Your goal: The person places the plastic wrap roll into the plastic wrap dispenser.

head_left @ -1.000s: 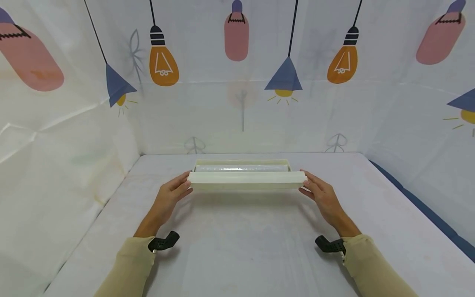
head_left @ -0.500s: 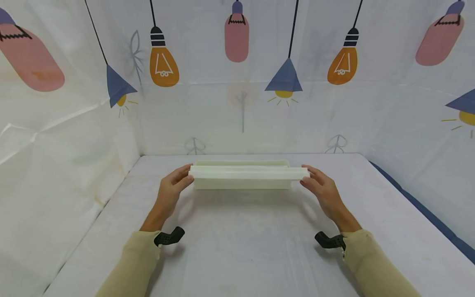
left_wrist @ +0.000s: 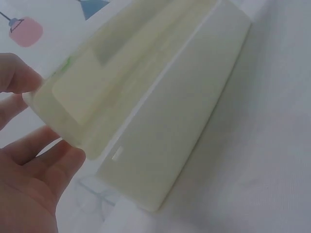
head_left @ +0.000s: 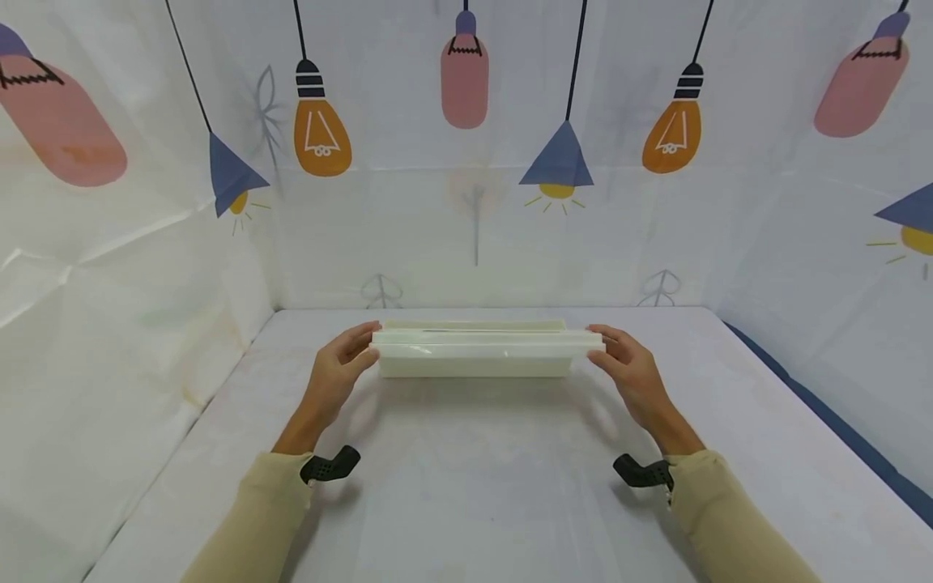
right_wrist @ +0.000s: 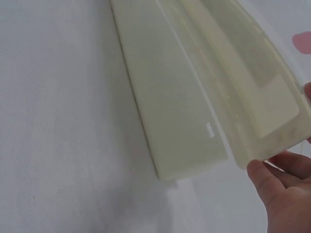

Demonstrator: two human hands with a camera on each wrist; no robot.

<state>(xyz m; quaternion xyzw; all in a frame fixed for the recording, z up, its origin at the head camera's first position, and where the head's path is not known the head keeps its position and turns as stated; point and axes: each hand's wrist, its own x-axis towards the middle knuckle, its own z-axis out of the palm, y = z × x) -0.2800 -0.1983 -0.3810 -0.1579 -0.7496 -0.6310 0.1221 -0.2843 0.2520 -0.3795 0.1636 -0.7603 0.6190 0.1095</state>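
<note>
A long cream-white lid [head_left: 487, 348] is held level across its length by both hands, one at each end. The left hand [head_left: 337, 366] pinches its left end between thumb and fingers, and the right hand [head_left: 631, 368] grips the other end likewise. Just under the lid stands a long white plastic wrap box [head_left: 474, 369], its front wall and back rim showing. In the left wrist view, the hollow underside of the lid [left_wrist: 73, 92] faces the camera, tilted beside the box [left_wrist: 170, 111]. The right wrist view has the lid [right_wrist: 291, 128] apart from the box. The lid hides the film roll inside.
The box stands toward the back of a white-covered table [head_left: 474, 478]. A white curtain [head_left: 408, 227] printed with lamps and bulbs rises behind and at both sides. Dark blue fabric [head_left: 831, 413] runs along the right edge. Black straps [head_left: 331, 464] sit at both wrists.
Both hands have raised the lid and moved it back from in front of the box to over it. The shiny clear film roll, visible one second ago, is now hidden; the lid has tilted slightly.
</note>
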